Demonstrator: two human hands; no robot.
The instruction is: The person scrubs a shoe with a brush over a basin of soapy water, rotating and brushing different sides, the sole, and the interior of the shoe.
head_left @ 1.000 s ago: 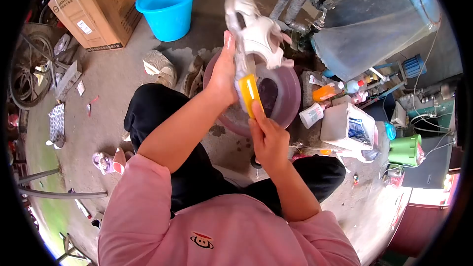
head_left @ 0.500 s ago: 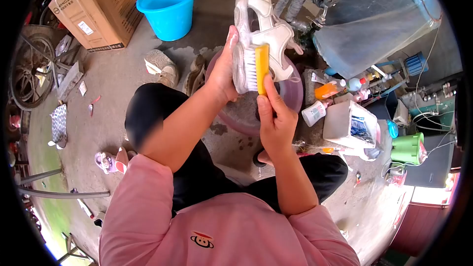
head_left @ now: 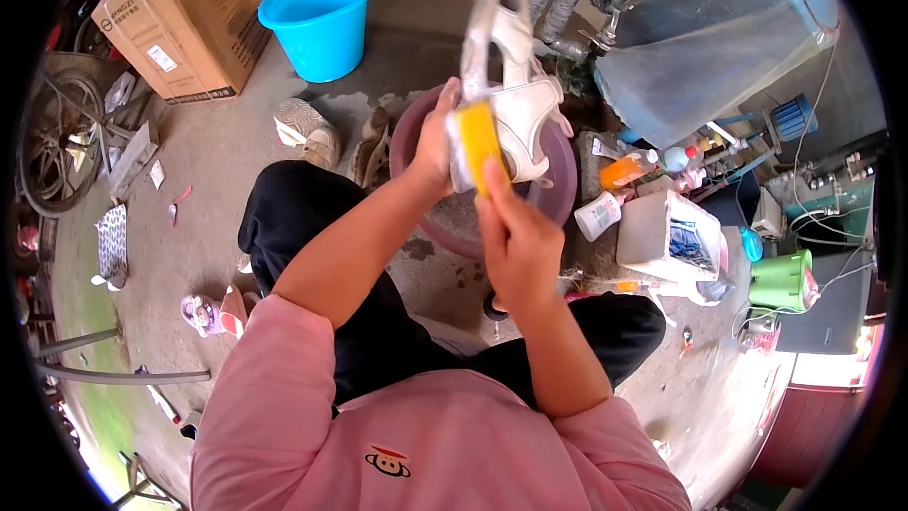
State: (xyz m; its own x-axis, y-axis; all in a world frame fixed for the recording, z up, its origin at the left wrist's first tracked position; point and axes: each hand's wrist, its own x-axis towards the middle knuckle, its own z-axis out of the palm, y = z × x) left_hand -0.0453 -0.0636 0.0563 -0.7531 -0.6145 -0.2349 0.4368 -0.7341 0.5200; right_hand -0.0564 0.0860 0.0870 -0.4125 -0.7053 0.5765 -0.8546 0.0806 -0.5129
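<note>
A white strappy sandal (head_left: 523,114) is held up over a pinkish-purple basin (head_left: 564,185) by my left hand (head_left: 436,144), its fingers wrapped round the sole side. My right hand (head_left: 522,244) grips a yellow scrubbing brush (head_left: 480,145); the bristles press against the edge of the sole, where whitish foam shows. Some of the brush is blurred by motion. On the floor left of the basin lie a pale shoe (head_left: 309,131) and a second shoe (head_left: 372,149) close to the basin's rim.
A blue bucket (head_left: 320,28) and a cardboard box (head_left: 185,24) stand at the back left. To the right are an orange bottle (head_left: 626,169), a white bottle (head_left: 599,217), a white foam box (head_left: 653,244) and a green bucket (head_left: 781,282). Wrapped pipes (head_left: 567,0) rise behind the basin.
The brush has tilted and shifted left onto the sole's edge, hiding its bristles more. The sandal and my left hand have moved slightly down.
</note>
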